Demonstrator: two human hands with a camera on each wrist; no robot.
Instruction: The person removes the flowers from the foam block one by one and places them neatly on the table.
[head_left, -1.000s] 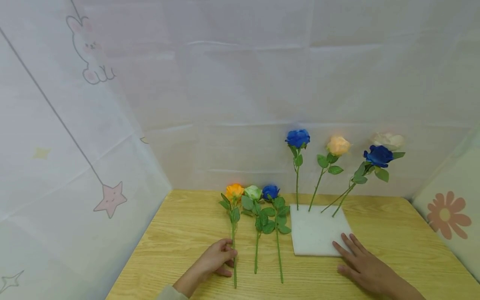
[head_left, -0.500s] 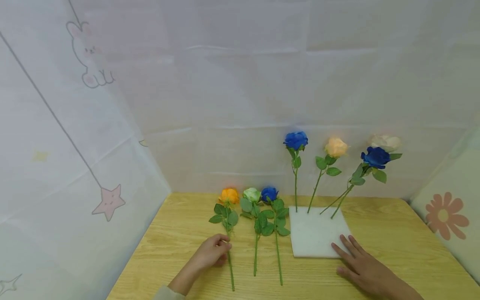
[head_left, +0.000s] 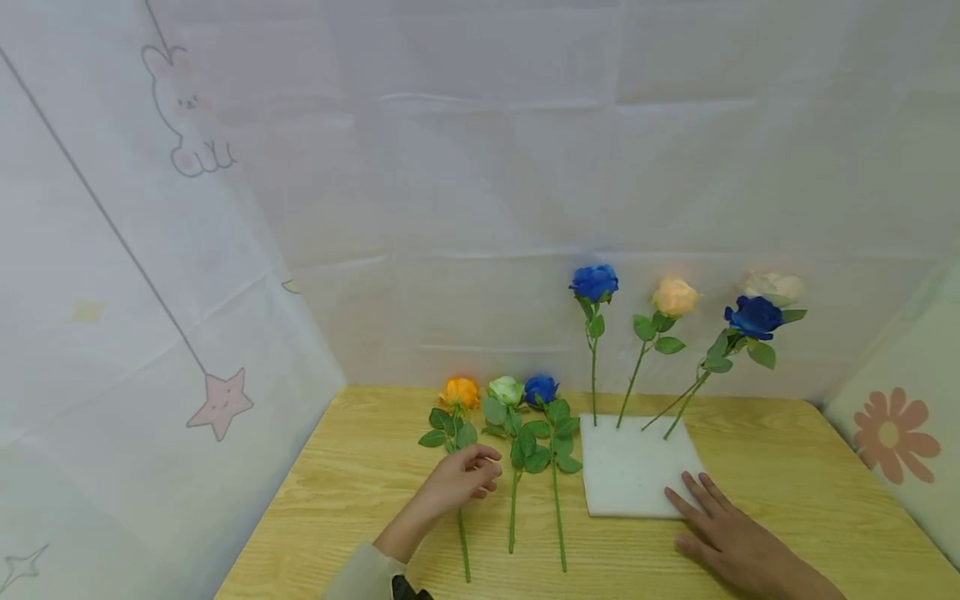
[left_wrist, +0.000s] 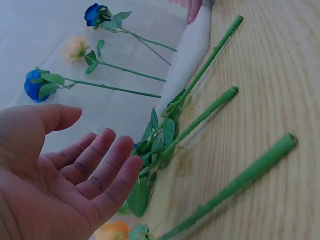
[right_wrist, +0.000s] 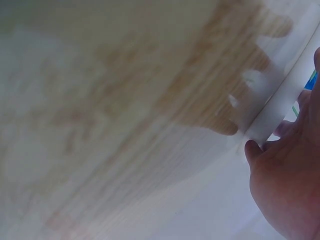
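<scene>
Hovering empty and loose over an orange rose, the left hand, seemingly between grasps, would next need a pinch, while the right hand lies spread at the white board's five o'clock.

Bottom centre, a pale sleeve is stopping short of the bare left hand, a black piece is peeking out beside it; lower right, the right hand is going bare.

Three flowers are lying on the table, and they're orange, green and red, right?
Not quite: the third one isn't red. The head view shows a blue flower there, lying on the table with the orange flower and the green flower.
</scene>
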